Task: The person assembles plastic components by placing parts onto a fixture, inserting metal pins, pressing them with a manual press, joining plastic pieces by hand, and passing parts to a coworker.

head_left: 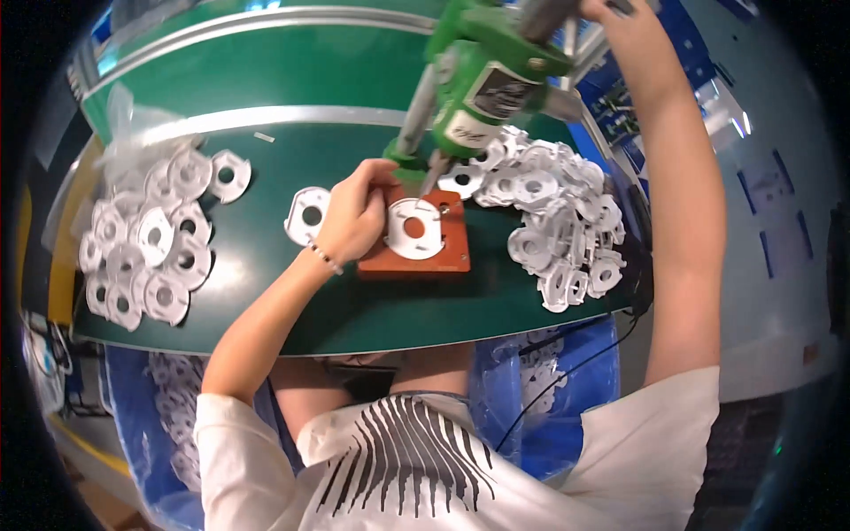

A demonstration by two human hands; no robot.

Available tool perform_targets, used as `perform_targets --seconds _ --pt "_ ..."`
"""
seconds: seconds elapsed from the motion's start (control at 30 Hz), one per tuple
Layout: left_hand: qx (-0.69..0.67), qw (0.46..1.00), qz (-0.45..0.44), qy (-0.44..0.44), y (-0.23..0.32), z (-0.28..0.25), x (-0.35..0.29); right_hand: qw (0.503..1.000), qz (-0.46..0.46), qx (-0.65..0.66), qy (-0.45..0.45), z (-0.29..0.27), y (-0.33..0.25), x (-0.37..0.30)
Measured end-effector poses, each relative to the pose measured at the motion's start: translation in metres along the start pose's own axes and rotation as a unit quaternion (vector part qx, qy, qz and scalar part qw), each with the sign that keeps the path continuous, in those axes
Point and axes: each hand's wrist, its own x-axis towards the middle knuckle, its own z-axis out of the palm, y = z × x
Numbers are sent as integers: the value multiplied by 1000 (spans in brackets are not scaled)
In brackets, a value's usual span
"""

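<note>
A white round plastic part with a central hole (pixel 427 245) lies on an orange-brown fixture block (pixel 390 265) under a green hand press (pixel 452 84). My left hand (pixel 352 217) rests against the block's left side, its fingers curled close to the part. What those fingers grip, if anything, is hidden. Just left of this hand lies another white plastic part (pixel 297 217) on the green table. My right hand (pixel 611 11) is raised at the top edge, closed around the end of the press lever (pixel 549 16); the frame cuts part of it off.
Heaps of similar white parts lie on the table's left (pixel 164 296) and right (pixel 540 186). Blue lined bins (pixel 133 416) with more white pieces stand below the front edge. A black cable (pixel 553 385) hangs at the right. Clear plastic film (pixel 119 159) lies at the far left.
</note>
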Motion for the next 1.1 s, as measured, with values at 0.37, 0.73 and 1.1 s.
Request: perform_targets --seconds 0.37,0.73,1.1 --pt "27 999 11 26 0 0 0 572 -690 -348 273 93 82 -33" --pt "10 999 14 31 -7 -1 -1 295 -481 -818 116 4 230 -61" --pt "176 969 135 -110 4 -8 3 787 -233 -531 210 -150 -56 73"
